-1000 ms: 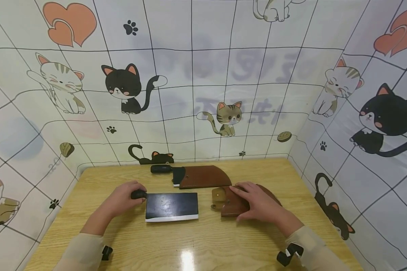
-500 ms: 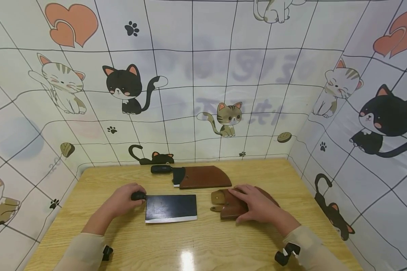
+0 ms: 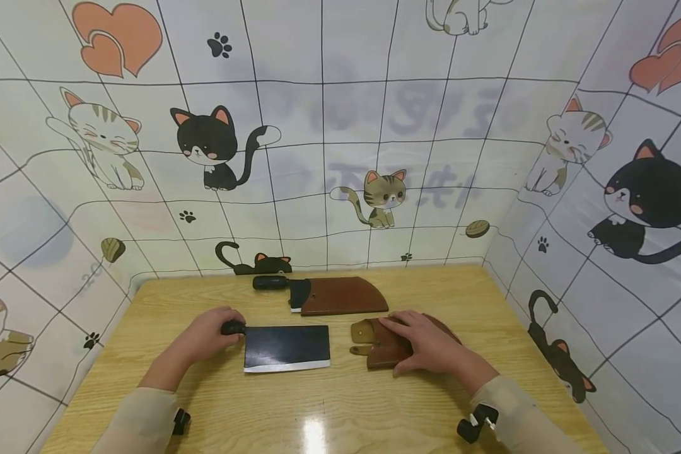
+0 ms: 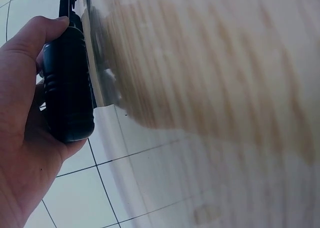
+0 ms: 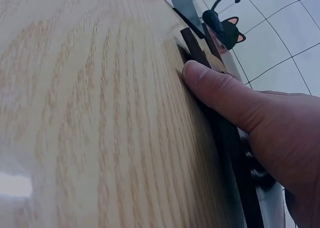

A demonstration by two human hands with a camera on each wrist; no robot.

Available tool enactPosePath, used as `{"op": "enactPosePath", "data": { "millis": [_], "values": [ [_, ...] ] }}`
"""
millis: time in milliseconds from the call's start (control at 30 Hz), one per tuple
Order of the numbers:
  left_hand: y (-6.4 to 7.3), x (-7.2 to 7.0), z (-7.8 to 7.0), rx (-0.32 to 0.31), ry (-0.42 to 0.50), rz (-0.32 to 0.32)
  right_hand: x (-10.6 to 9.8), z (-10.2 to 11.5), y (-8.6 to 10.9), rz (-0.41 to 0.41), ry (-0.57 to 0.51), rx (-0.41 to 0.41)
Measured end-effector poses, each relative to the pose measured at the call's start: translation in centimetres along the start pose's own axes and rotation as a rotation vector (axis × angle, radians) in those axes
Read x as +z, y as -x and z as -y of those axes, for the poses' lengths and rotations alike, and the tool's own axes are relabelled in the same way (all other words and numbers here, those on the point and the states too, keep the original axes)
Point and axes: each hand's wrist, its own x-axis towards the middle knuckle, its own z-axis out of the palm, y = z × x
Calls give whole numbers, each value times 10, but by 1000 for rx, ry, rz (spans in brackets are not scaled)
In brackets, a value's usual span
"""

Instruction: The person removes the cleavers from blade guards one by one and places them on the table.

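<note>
My left hand [image 3: 212,333] grips the black handle of a cleaver [image 3: 286,348], whose dark rectangular blade points right with its pale edge toward me. In the left wrist view the thumb lies along the top of the ridged handle [image 4: 69,87]. To the right, a brown leather knife sheath [image 3: 383,353] with a tan strap is held flat by my right hand [image 3: 431,345], thumb at the near edge and fingers over the top. That hand covers much of the sheath. Its thumb [image 5: 215,85] presses on the sheath's dark edge [image 5: 232,148] in the right wrist view.
Behind both hands lies a second knife with a black handle, its blade in a brown leather sheath [image 3: 340,296]. The wooden table [image 3: 284,410] meets a cat-print cloth wall [image 3: 323,214] at the back and sides.
My right hand and the sheath have slid slightly left and toward me. The cleaver in my left hand has shifted only a little; the sheathed knife behind stays put.
</note>
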Motion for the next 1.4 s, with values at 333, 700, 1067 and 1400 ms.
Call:
{"op": "enactPosePath", "data": {
  "millis": [333,700,1067,1400],
  "values": [
    [0,3,1,-12,15,21,5,-5,-2,65,-104,32],
    [-1,2,0,-41,40,37,8,-9,-4,66,-123,3],
    [-1,3,1,-50,57,40,10,-10,-3,59,-137,46],
    [-1,-2,-4,-65,74,48,9,-6,-5,-5,-138,44]
  ]
}}
